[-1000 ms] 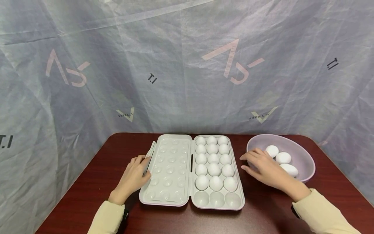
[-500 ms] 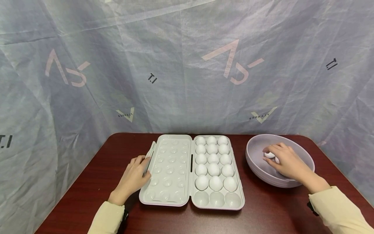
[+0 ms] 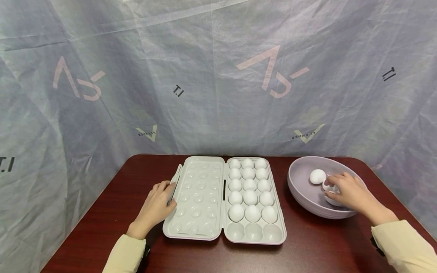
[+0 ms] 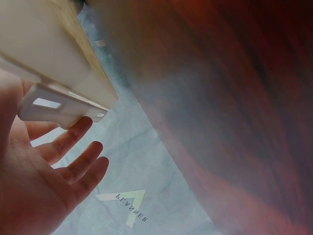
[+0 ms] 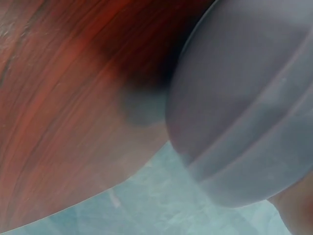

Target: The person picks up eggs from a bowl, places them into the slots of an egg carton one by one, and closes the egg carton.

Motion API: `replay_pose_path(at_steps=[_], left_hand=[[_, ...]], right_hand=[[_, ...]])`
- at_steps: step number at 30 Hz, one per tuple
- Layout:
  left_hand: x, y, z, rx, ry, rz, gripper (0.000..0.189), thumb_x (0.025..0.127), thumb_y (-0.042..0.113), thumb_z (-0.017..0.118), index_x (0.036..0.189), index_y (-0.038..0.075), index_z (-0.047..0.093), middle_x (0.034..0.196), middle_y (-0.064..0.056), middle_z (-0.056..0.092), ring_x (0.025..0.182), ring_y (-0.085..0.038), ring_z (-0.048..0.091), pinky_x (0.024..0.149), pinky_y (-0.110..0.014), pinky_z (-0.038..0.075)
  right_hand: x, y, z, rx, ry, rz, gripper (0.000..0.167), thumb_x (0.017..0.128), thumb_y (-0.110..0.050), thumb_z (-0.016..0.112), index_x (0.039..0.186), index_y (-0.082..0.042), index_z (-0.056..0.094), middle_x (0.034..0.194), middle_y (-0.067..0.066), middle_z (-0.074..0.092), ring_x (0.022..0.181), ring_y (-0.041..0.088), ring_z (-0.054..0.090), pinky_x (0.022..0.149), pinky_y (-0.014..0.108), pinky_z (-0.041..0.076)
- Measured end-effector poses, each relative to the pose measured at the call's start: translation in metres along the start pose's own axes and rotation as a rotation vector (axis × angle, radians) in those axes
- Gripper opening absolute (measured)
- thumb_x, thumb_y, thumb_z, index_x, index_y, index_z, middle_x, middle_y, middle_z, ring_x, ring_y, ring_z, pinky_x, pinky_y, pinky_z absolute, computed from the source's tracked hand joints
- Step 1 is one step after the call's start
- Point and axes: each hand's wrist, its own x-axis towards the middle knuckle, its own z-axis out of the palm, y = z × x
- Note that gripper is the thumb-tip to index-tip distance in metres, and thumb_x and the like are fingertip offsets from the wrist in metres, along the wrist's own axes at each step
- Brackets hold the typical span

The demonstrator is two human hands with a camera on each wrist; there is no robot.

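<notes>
A white egg box lies open on the table; white eggs fill most of its tray point(image 3: 249, 186), and the three nearest cups hold none. My left hand point(image 3: 155, 204) holds the side flap point(image 4: 58, 105) of its lid point(image 3: 196, 204), thumb toward the lid and a fingertip against the flap. My right hand point(image 3: 351, 191) reaches into the lilac bowl point(image 3: 300, 195), its fingers loosely bent over two eggs that it partly covers. Another white egg point(image 3: 318, 176) lies uncovered to their left. The right wrist view shows mainly the bowl's outer side point(image 5: 234, 98), with the fingers hidden.
The dark red wooden table point(image 3: 307, 242) extends around the egg box and bowl. Behind its far edge hangs a grey printed cloth point(image 3: 211, 94). The bowl stands right of the egg box, with a strip of tabletop between them.
My right hand has moved right from beside the bowl's left rim, over the eggs inside, to the bowl's right part. The left hand stays at the lid flap.
</notes>
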Motion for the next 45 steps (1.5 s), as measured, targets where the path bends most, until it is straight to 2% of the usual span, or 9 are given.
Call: replay_pose_path(at_steps=[7,14,22,28,35,41,45], left_hand=[[0.0007,0.0008,-0.0012,0.007,0.01,0.011,0.045,0.075,0.011,0.061,0.119,0.001,0.058,0.114,-0.018,0.055,0.105,-0.04,0.05,0.078,-0.05,0.043],[0.0008,0.0008,-0.0015,0.015,0.013,0.01,0.046,0.075,0.012,0.061,0.119,0.001,0.058,0.113,-0.017,0.055,0.105,-0.04,0.05,0.078,-0.05,0.043],[0.0004,-0.0001,-0.0004,0.01,0.005,0.003,0.046,0.075,0.012,0.061,0.12,0.002,0.058,0.114,-0.017,0.055,0.106,-0.039,0.05,0.079,-0.05,0.042],[0.0005,-0.0007,0.0005,0.012,0.004,0.002,0.046,0.075,0.012,0.061,0.119,0.002,0.058,0.114,-0.016,0.055,0.106,-0.039,0.05,0.079,-0.05,0.042],[0.0003,0.0002,-0.0009,0.008,0.006,0.003,0.045,0.075,0.012,0.061,0.119,0.002,0.058,0.114,-0.017,0.055,0.106,-0.04,0.05,0.079,-0.05,0.042],[0.0004,0.0013,-0.0018,0.007,0.004,0.002,0.045,0.075,0.012,0.061,0.119,0.002,0.058,0.114,-0.017,0.055,0.106,-0.04,0.05,0.079,-0.05,0.043],[0.0005,0.002,-0.0028,0.008,0.011,0.008,0.045,0.075,0.011,0.061,0.119,0.002,0.058,0.114,-0.017,0.055,0.105,-0.04,0.05,0.078,-0.051,0.043]], right_hand=[[-0.004,0.0015,-0.0021,-0.015,-0.161,0.1,0.025,0.065,-0.03,0.076,0.08,-0.014,0.064,0.077,0.0,0.061,0.081,0.028,0.052,0.071,0.053,0.035],[-0.0036,0.004,0.001,-0.047,-0.226,0.11,0.028,0.062,-0.032,0.078,0.078,-0.016,0.063,0.077,0.0,0.06,0.079,0.029,0.051,0.069,0.053,0.034],[-0.0025,0.0019,0.0003,-0.084,-0.227,0.086,0.029,0.054,-0.028,0.081,0.074,-0.02,0.061,0.076,0.001,0.059,0.077,0.029,0.05,0.067,0.053,0.034],[-0.0021,0.0004,-0.0001,-0.101,-0.228,0.078,0.03,0.053,-0.028,0.081,0.073,-0.021,0.06,0.074,-0.001,0.058,0.078,0.028,0.05,0.064,0.05,0.034],[-0.0015,-0.0001,0.0003,-0.086,-0.214,0.089,0.029,0.057,-0.028,0.078,0.078,-0.018,0.062,0.078,0.0,0.061,0.082,0.028,0.051,0.067,0.049,0.033],[0.0002,-0.0006,-0.001,-0.055,-0.199,0.103,0.031,0.065,-0.032,0.073,0.09,-0.015,0.064,0.086,0.005,0.064,0.089,0.031,0.052,0.068,0.048,0.033],[0.003,-0.0036,-0.003,-0.056,-0.154,0.087,0.036,0.067,-0.031,0.071,0.096,-0.012,0.065,0.092,0.01,0.064,0.092,0.032,0.053,0.069,0.049,0.034]])
